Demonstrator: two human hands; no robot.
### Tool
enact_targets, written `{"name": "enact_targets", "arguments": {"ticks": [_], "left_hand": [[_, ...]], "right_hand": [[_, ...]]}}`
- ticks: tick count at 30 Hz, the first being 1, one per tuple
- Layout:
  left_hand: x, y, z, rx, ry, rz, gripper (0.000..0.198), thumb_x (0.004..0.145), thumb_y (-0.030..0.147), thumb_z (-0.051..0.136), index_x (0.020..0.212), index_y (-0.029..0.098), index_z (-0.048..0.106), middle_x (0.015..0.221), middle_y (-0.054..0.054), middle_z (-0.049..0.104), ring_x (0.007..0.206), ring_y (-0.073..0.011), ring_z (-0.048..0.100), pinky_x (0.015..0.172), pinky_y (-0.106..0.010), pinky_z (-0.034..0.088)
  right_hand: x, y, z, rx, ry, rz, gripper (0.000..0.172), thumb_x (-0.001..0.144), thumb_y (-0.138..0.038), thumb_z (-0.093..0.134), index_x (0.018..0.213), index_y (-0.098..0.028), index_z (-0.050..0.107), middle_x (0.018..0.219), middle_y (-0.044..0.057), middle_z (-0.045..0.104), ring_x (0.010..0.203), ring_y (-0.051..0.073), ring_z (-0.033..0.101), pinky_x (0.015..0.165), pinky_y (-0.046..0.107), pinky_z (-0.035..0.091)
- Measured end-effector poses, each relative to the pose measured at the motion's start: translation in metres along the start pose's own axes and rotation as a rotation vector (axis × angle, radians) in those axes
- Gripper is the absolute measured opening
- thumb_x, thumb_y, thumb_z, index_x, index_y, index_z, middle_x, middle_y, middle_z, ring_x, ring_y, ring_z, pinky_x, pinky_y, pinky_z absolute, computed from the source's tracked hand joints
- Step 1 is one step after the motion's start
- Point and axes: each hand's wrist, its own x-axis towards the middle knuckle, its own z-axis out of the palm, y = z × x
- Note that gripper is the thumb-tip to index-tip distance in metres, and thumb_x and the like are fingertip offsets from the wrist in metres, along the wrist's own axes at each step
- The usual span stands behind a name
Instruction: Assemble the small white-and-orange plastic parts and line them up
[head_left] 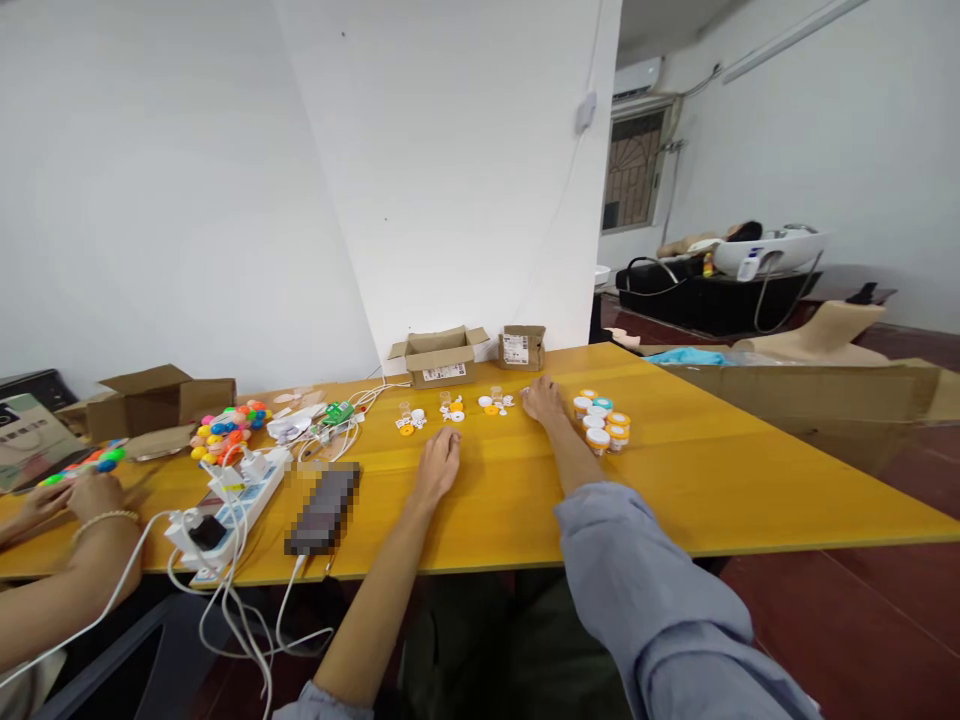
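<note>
My left hand [439, 462] rests on the yellow table [720, 480] with its fingers curled closed, and nothing shows in it. Just beyond it lies a group of small white pieces [457, 417] with an orange ring-shaped lid and a clear cup. Farther right, my right hand [544, 400] reaches forward, its fingers bent down and closed at some small white bits [524, 392]; what they pinch is hidden. Between the hands are more white pieces [508, 401], an orange lid [491, 410] and a clear cup [496, 394]. Several small round jars [598, 438] with white, orange and teal lids stand right of my right forearm.
Two cardboard boxes [442, 362] stand at the wall. On the left are a power strip [251, 510] with tangled white cables, a pixelated dark phone-like thing [324, 508] and colourful balls [225, 432]. Another person's hands [94, 497] hold colourful balls at the far left.
</note>
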Motion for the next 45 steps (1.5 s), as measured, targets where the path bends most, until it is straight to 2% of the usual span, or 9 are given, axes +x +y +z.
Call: {"name": "enact_targets", "arguments": {"ticks": [8,13,17,21,24,27,33,40,45], "left_hand": [[0.000,-0.001,0.000,0.021,-0.018,-0.011,0.022,0.097,0.028,0.044,0.089,0.023,0.063,0.088,-0.004,0.069,0.087,-0.0209,0.063,0.083,-0.032,0.048],[0.002,0.004,-0.002,0.024,-0.021,0.006,0.020,0.096,0.026,0.044,0.085,0.023,0.062,0.087,-0.004,0.069,0.086,-0.0204,0.064,0.082,-0.032,0.048],[0.004,0.006,-0.002,0.033,-0.036,0.026,0.021,0.096,0.025,0.043,0.084,0.023,0.061,0.086,-0.004,0.068,0.086,-0.0208,0.063,0.082,-0.032,0.049],[0.004,0.007,-0.001,0.048,-0.051,0.045,0.020,0.095,0.023,0.043,0.083,0.024,0.060,0.086,-0.004,0.068,0.087,-0.0212,0.063,0.083,-0.033,0.048],[0.005,0.008,0.000,0.050,-0.071,0.049,0.022,0.095,0.022,0.041,0.084,0.024,0.059,0.085,-0.004,0.067,0.088,-0.0215,0.063,0.083,-0.033,0.047],[0.005,0.007,0.002,0.052,-0.081,0.062,0.023,0.097,0.025,0.041,0.084,0.024,0.060,0.085,-0.005,0.067,0.088,-0.0219,0.063,0.083,-0.033,0.047],[0.005,0.005,0.005,0.069,-0.074,0.088,0.024,0.097,0.028,0.043,0.084,0.024,0.062,0.086,-0.006,0.068,0.086,-0.0228,0.064,0.080,-0.033,0.047],[0.008,0.002,0.010,0.088,-0.078,0.091,0.022,0.095,0.026,0.046,0.082,0.023,0.063,0.088,-0.007,0.069,0.086,-0.0221,0.064,0.080,-0.032,0.046],[0.009,-0.002,0.011,0.099,-0.082,0.084,0.021,0.095,0.025,0.046,0.083,0.023,0.063,0.089,-0.007,0.070,0.089,-0.0228,0.065,0.081,-0.032,0.047]], "right_hand": [[-0.008,-0.002,-0.009,0.038,0.000,-0.001,0.041,0.097,-0.033,0.044,0.128,-0.013,0.061,0.144,0.023,0.050,0.127,0.036,0.050,0.103,0.047,0.039],[-0.021,-0.007,-0.017,0.019,0.081,-0.057,0.042,0.099,-0.027,0.035,0.131,-0.011,0.057,0.150,0.022,0.046,0.139,0.034,0.039,0.110,0.047,0.031],[-0.029,-0.014,-0.025,0.008,0.107,-0.098,0.042,0.099,-0.020,0.029,0.128,-0.010,0.058,0.143,0.022,0.053,0.135,0.031,0.044,0.109,0.043,0.034],[-0.026,-0.015,-0.045,-0.006,0.108,-0.101,0.042,0.100,-0.020,0.028,0.126,-0.013,0.061,0.136,0.021,0.057,0.126,0.029,0.051,0.102,0.039,0.040],[-0.020,-0.006,-0.065,-0.026,0.083,-0.053,0.042,0.100,-0.022,0.031,0.126,-0.015,0.063,0.130,0.020,0.062,0.122,0.028,0.056,0.099,0.038,0.042],[-0.017,0.011,-0.080,-0.078,0.014,0.018,0.034,0.098,-0.029,0.044,0.116,-0.016,0.070,0.124,0.020,0.066,0.121,0.031,0.059,0.097,0.041,0.043],[-0.032,0.049,-0.090,-0.167,-0.242,0.038,0.024,0.086,-0.035,0.066,0.104,-0.021,0.075,0.118,0.015,0.069,0.105,0.032,0.067,0.082,0.040,0.051],[-0.049,0.059,-0.108,-0.241,-0.275,-0.001,0.021,0.087,-0.034,0.068,0.098,-0.018,0.075,0.109,0.017,0.072,0.097,0.029,0.070,0.074,0.035,0.052],[-0.058,0.052,-0.111,-0.256,-0.174,-0.047,0.024,0.087,-0.036,0.070,0.097,-0.015,0.073,0.118,0.020,0.068,0.116,0.035,0.062,0.089,0.043,0.049]]}}
